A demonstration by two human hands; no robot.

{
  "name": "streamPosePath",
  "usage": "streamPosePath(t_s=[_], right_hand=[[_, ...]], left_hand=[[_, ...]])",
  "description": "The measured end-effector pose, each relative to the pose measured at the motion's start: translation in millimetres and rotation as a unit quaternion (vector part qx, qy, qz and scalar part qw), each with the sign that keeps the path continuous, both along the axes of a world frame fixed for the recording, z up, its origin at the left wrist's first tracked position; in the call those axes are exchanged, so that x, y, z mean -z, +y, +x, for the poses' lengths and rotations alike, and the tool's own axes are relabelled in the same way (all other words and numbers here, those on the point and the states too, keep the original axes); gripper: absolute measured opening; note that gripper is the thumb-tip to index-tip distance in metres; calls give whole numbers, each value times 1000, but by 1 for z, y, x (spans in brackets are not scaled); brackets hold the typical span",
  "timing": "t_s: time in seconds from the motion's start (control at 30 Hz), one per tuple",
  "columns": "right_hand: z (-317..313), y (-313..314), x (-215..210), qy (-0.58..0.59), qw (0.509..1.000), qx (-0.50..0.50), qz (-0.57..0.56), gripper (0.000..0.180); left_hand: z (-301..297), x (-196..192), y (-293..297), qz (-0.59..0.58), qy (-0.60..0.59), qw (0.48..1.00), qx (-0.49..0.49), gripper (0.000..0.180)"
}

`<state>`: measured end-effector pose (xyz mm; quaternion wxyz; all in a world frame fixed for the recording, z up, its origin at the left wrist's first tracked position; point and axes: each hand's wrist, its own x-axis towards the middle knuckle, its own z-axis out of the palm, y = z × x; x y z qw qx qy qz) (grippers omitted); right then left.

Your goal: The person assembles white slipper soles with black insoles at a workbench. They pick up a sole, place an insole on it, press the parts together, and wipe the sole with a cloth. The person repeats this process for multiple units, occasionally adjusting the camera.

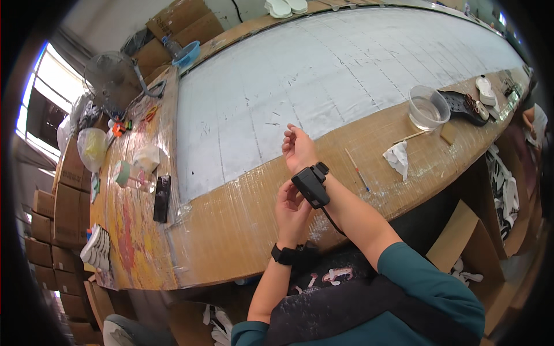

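Fiddling with black wrist-worn device (311,184) strapped on right wrist: left hand (291,207) pinches it from below with curled fingers, right hand (298,147) raised loosely closed and empty over the cardboard-topped bench (242,213), wrist turned for access

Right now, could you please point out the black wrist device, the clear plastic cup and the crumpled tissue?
black wrist device (311,185), head view, on its boxy body.
clear plastic cup (428,107), head view, on its side wall.
crumpled tissue (397,157), head view, on its middle fold.
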<state>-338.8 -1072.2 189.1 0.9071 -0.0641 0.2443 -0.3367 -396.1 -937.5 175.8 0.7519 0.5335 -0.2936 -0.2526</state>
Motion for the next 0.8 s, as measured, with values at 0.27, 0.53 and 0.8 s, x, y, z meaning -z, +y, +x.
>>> streamPosePath(t_s=[0.27, 0.53, 0.8], right_hand=[[-4, 4, -10, 18, 998, 14, -62, 17], [-3, 14, -13, 37, 993, -23, -108, 17], [-2, 17, 0, 103, 983, -50, -143, 18]], left_hand=[[6, 0, 2, 21, -12, 999, 33, 47], [6, 9, 13, 2, 34, 998, 47, 46], [1, -2, 10, 3, -35, 999, 42, 66]])
